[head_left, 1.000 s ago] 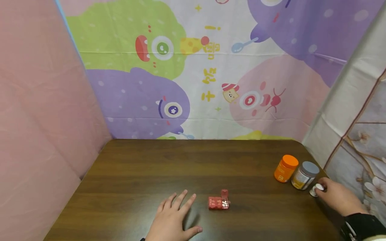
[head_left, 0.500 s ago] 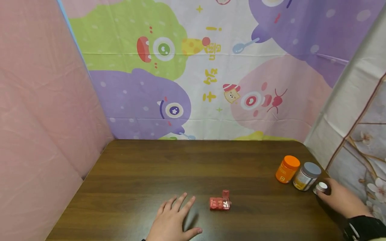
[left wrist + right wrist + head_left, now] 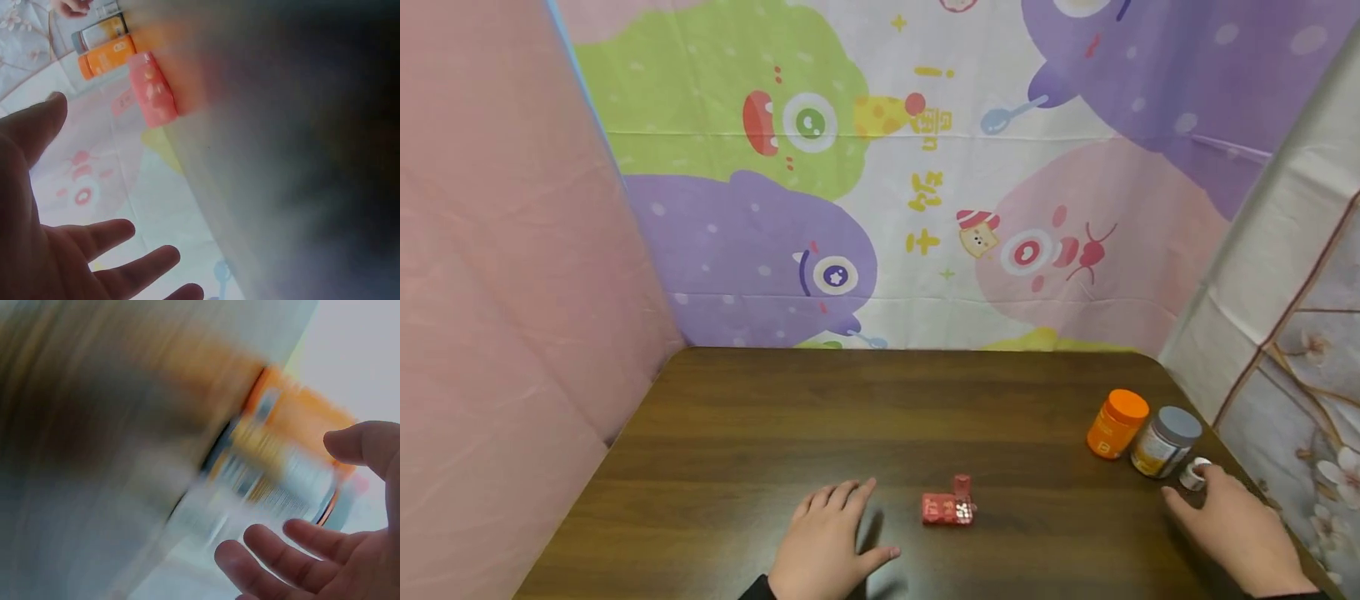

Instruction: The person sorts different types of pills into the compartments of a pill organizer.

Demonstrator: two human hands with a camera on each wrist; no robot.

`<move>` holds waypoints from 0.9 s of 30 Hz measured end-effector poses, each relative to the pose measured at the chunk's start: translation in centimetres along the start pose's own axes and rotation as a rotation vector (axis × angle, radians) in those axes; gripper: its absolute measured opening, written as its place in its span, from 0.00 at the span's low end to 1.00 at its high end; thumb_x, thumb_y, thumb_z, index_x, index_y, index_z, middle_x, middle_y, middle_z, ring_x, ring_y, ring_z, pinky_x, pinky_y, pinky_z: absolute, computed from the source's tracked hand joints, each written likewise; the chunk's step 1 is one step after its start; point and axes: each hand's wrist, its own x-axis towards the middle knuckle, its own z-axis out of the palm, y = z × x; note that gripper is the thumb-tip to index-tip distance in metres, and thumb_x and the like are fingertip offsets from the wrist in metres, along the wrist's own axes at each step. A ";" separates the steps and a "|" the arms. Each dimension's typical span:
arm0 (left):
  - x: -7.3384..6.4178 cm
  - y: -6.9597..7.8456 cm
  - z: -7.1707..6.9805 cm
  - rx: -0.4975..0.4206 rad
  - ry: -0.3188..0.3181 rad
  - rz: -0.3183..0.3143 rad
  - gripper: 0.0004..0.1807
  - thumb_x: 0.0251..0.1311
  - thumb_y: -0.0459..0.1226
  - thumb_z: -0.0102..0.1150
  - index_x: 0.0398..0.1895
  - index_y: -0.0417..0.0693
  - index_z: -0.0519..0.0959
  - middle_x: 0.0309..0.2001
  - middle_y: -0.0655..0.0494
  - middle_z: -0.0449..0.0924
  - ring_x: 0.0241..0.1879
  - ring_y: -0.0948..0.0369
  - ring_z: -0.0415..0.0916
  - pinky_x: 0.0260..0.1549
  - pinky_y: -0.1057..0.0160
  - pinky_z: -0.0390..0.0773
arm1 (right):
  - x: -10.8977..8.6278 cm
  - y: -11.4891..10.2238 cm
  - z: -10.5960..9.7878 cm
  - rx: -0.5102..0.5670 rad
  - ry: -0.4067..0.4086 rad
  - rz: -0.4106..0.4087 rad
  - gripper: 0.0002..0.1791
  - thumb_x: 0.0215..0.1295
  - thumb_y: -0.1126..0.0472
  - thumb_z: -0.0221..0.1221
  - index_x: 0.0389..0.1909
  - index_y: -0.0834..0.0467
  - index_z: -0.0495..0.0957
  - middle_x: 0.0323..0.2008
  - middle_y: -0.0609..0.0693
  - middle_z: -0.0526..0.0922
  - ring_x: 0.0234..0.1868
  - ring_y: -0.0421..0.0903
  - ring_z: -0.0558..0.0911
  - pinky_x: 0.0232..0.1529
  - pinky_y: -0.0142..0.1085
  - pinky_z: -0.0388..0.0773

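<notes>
My right hand (image 3: 1243, 525) is at the right side of the table, thumb and fingers spread apart, just in front of a small white bottle (image 3: 1192, 475). In the right wrist view its fingers hold nothing. Left of that bottle stand a grey-lidded jar (image 3: 1165, 442) and an orange jar (image 3: 1117, 423). My left hand (image 3: 827, 537) is low over the table near the front, fingers extended and nothing in them. To its right lies a red pill box (image 3: 947, 508) with one lid (image 3: 962, 486) flipped up and white pills in that end compartment.
The brown wooden table (image 3: 850, 408) has rounded far corners. A cartoon-printed curtain (image 3: 917, 292) hangs along its back edge. Pink cloth (image 3: 512, 292) is on the left, and a flowered cloth (image 3: 1322, 400) borders the right side.
My right hand has let go of the small white bottle, which now stands beside the grey-lidded jar, and has drawn back toward the front. The left hand has barely moved.
</notes>
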 end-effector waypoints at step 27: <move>6.5 4.7 1.3 0.211 0.127 0.232 0.09 0.54 0.50 0.71 0.32 0.59 0.86 0.28 0.66 0.78 0.26 0.62 0.72 0.24 0.62 0.68 | 0.1 -21.5 7.0 0.192 -0.210 -0.650 0.17 0.75 0.52 0.53 0.54 0.57 0.82 0.47 0.47 0.85 0.50 0.47 0.83 0.51 0.50 0.78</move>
